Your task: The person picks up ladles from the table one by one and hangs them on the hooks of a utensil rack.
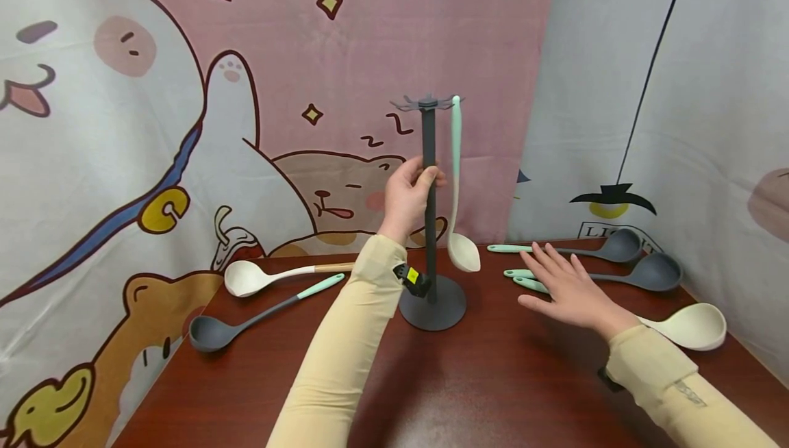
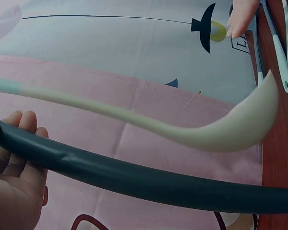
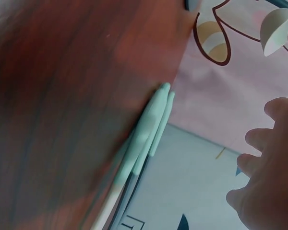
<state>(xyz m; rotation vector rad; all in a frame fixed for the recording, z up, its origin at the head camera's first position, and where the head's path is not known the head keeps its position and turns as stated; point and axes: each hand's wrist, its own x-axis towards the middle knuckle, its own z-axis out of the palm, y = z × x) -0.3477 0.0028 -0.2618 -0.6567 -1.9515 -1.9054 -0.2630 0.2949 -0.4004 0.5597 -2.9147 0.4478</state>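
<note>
My left hand (image 1: 411, 194) grips the dark grey post (image 1: 429, 229) of an upright utensil stand, with its fingers wrapped round the post in the left wrist view. From a hook on the stand's top ring (image 1: 428, 102) hangs a cream ladle (image 1: 464, 252) with a mint handle, bowl downward. My right hand (image 1: 567, 290) is spread flat above the right side of the table and holds nothing. Beneath and behind it lie two grey ladles (image 1: 656, 272) with mint handles and a cream ladle (image 1: 696, 327); part of their handles is hidden by the hand.
On the left of the brown table (image 1: 259, 393) lie a white ladle (image 1: 245, 278) with a wooden handle and a grey ladle (image 1: 212, 333) with a mint handle. The stand's round base (image 1: 433, 314) rests mid-table. A printed cloth (image 1: 481, 37) hangs behind.
</note>
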